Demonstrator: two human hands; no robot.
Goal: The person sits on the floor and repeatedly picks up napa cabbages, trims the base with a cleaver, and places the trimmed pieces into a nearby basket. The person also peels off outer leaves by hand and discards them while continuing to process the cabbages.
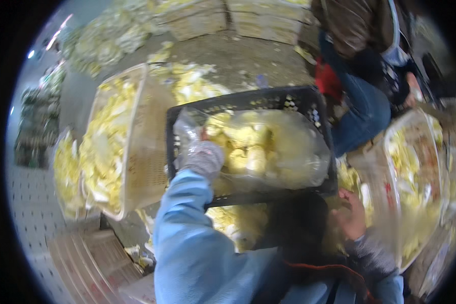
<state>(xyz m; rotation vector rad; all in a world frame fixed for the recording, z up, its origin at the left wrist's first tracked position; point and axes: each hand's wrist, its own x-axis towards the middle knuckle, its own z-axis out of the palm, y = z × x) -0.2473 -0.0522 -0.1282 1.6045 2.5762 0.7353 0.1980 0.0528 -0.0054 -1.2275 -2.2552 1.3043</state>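
A black plastic crate (294, 96) stands in front of me, lined with a clear plastic bag (309, 147). Pale yellow cabbage heads (248, 139) lie in the bag, bunched toward its left and middle. My left hand (203, 136) reaches in at the crate's left side, among the bag's loose edge and beside the cabbages. Plastic and a grey knitted cuff hide most of its fingers. Close to the crate's front right corner is my right hand (353, 215), slightly blurred, its fingers apart and nothing in it.
Beige crates of yellow cabbage leaves stand left (137, 137) and right (415, 152). A seated person in jeans (365, 109) is at the upper right. Loose leaves (192, 83) lie on the floor behind the black crate. Stacked beige crates (93, 258) sit lower left; cabbages (106, 43) pile up far left.
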